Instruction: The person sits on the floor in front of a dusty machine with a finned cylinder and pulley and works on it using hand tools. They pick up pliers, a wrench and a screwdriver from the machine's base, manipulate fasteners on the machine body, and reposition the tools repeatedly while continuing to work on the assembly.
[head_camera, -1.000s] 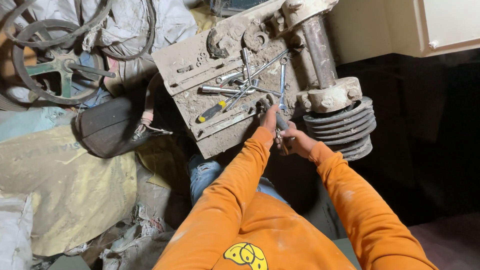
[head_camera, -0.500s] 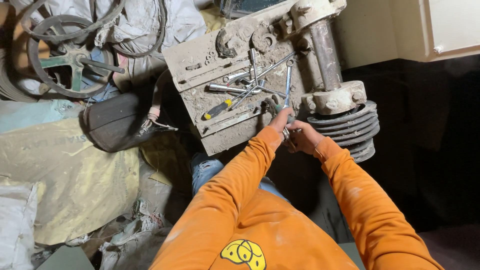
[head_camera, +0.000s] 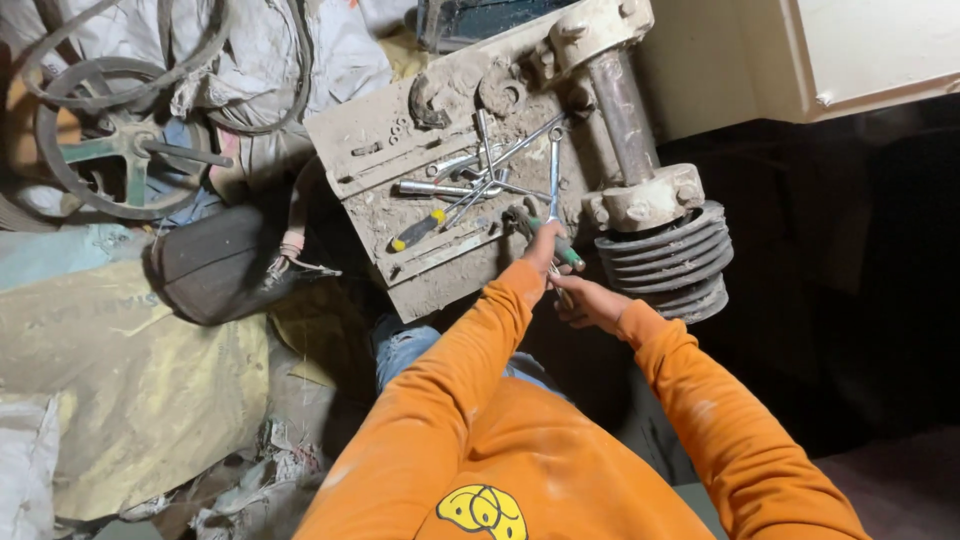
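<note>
The left hand (head_camera: 543, 250) is closed around green-handled pliers (head_camera: 545, 235) at the lower right edge of the dusty metal plate (head_camera: 370, 150). The right hand (head_camera: 590, 303) is held just below it, beside the grooved pulley (head_camera: 665, 255); its grip cannot be determined. A yellow-handled screwdriver (head_camera: 418, 230) and wrenches (head_camera: 500, 165) are laid on the plate.

Up at ten o'clock a spoked wheel (head_camera: 125, 140) lies in loops of black belt (head_camera: 215, 45); a dark rounded bag (head_camera: 215, 262) sits at nine o'clock, just under the wheel; dusty tan sacking (head_camera: 120, 400) sprawls at eight o'clock; a cream cabinet (head_camera: 850, 50) fills two o'clock; at one o'clock a grooved pulley (head_camera: 665, 260) hangs on its steel shaft (head_camera: 622, 115).
</note>
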